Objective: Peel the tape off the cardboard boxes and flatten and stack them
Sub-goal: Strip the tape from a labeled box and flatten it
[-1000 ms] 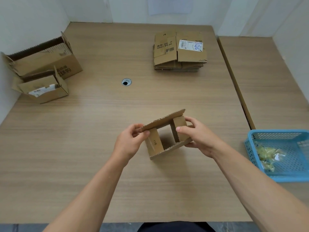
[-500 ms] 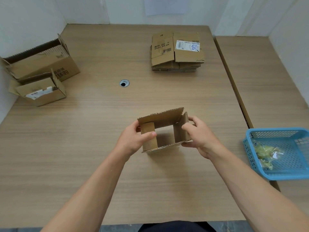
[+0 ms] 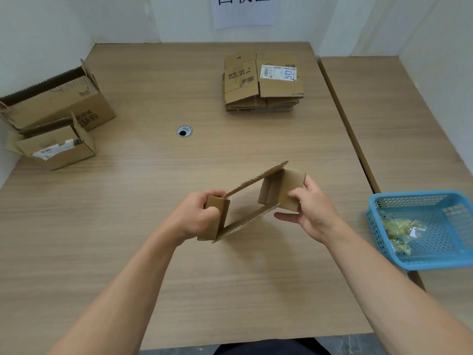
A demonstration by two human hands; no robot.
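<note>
Since half a second ago we have skewed the box (image 3: pixel 284 187) into a slanted, open sleeve over the table (image 3: pixel 230 278). Our left grip (image 3: pixel 194 216) curls round its left end. The box spans across to our right grip (image 3: pixel 312 208), which pinches the right flap.

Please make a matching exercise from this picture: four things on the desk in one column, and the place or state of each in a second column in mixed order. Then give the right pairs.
Things
1. small box
2. flattened stack
3. blue basket
4. large open box

Places or states
A. at the desk's left edge, by the wall
B. held above the desk by the left hand and the right hand
C. at the right, with yellowish scraps inside
D. at the far side, lying flat

Pairs: 1-B, 2-D, 3-C, 4-A
</note>
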